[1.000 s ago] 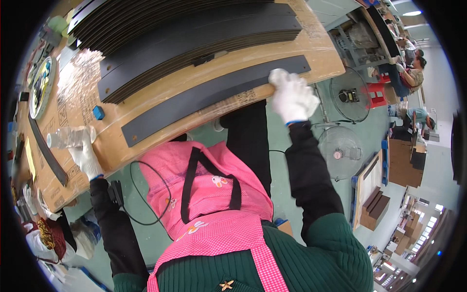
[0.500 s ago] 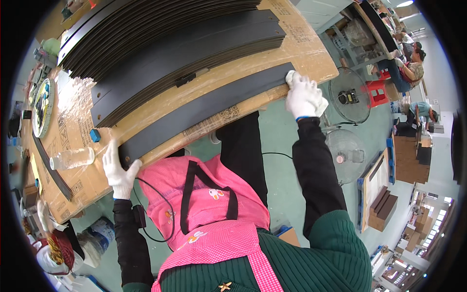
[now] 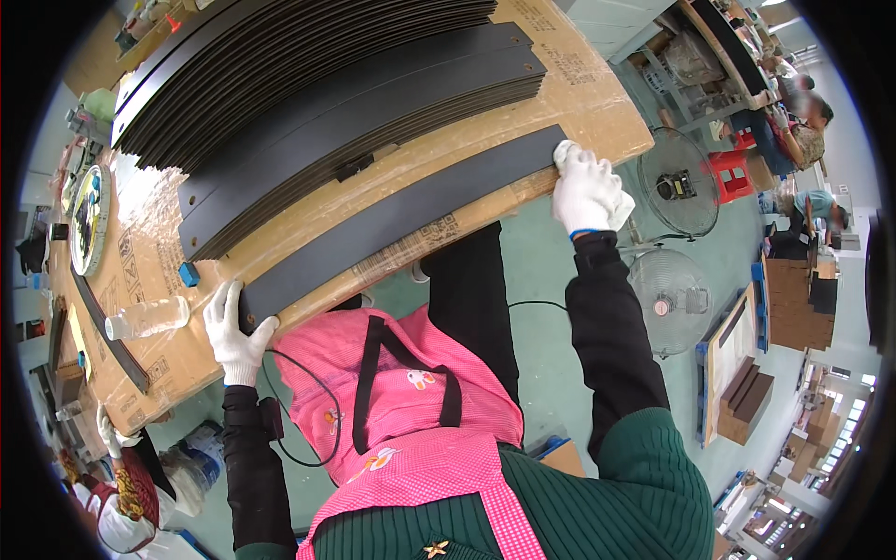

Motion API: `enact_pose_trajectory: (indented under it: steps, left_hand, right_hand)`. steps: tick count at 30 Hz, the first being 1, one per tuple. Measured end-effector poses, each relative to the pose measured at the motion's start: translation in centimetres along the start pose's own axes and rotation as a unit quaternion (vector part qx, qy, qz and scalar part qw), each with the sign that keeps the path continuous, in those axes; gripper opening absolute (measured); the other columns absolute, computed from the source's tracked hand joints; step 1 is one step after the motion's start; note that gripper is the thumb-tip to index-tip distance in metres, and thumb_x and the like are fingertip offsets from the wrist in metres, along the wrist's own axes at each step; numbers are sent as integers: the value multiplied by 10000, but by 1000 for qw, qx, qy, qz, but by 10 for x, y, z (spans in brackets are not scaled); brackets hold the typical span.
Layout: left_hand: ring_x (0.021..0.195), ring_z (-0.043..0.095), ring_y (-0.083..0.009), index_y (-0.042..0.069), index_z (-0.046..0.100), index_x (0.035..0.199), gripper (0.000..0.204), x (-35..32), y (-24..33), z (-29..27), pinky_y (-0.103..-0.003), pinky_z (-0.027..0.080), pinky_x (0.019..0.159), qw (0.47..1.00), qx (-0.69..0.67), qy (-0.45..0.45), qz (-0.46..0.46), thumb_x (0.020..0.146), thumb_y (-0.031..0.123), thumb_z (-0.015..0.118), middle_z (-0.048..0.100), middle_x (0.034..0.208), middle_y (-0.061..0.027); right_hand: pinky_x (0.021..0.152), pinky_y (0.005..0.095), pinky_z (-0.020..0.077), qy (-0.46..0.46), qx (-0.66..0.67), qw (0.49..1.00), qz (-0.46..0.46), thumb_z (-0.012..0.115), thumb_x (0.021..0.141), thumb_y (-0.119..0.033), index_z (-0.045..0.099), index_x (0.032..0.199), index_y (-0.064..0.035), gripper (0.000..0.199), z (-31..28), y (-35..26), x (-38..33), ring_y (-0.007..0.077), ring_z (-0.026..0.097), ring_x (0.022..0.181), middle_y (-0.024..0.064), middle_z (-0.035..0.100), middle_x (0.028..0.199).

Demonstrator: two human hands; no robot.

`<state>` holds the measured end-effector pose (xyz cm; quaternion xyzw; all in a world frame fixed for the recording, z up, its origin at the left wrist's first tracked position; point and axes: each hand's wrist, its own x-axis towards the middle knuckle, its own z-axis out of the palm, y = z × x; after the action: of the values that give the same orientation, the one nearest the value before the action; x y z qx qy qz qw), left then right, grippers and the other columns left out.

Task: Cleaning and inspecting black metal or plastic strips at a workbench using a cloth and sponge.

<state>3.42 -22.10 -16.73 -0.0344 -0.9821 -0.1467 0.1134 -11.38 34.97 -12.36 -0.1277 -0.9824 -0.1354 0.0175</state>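
1. Looking down from head height at a cardboard-covered workbench [image 3: 579,89], with a pink apron [image 3: 392,392] below it in the view.
2. Lying along the near edge of the bench, apart from the stacks: one long dark strip [image 3: 401,219], flat on the cardboard.
3. Gripping the left end of that strip: the gloved left hand [image 3: 233,327], fingers curled over the end, thumb beside it.
4. Pressing on the right end of the strip: the gloved right hand [image 3: 586,191], closed around a white cloth [image 3: 621,207], though how tightly cannot be told.
5. Sitting farther back on the bench: two large stacks of dark strips [image 3: 345,112], fanned out and much thicker than the single piece.
6. Judging progress: only one strip pulled forward and being handled, cloth at its far right end, so seemingly at one end of a wiping pass; whether the stacked pieces are already done or waiting cannot be told.
7. Resting near the left hand: a clear plastic bottle [image 3: 149,317] on its side and a small blue block [image 3: 189,273].
8. Standing on the green floor to the right: two round fans [image 3: 667,299].
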Motion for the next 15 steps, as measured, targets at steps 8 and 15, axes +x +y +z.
enact_pose_trajectory:
  steps: [8, 15]
  left_hand:
    - [1341, 534, -412, 56, 628, 1457, 853, 2, 2, 2, -522, 439, 1155, 1000, 3, 2, 3, 692, 332, 882, 610, 1477, -169]
    - [1347, 535, -415, 46, 626, 1460, 839, 2, 2, -5, -520, 437, 1160, 1000, -11, -10, 5, 696, 292, 868, 611, 1472, -184]
  right_hand:
    - [946, 515, 545, 13, 13, 999, -42, 610, 946, -214, 674, 1185, -123, 264, -6, -8, -8, 318, 678, 1147, 85, 721, 1182]
    - [937, 532, 587, -51, -32, 996, -68, 705, 866, -152, 673, 1198, -130, 334, -34, -12, 19, 350, 711, 1126, 115, 719, 1176]
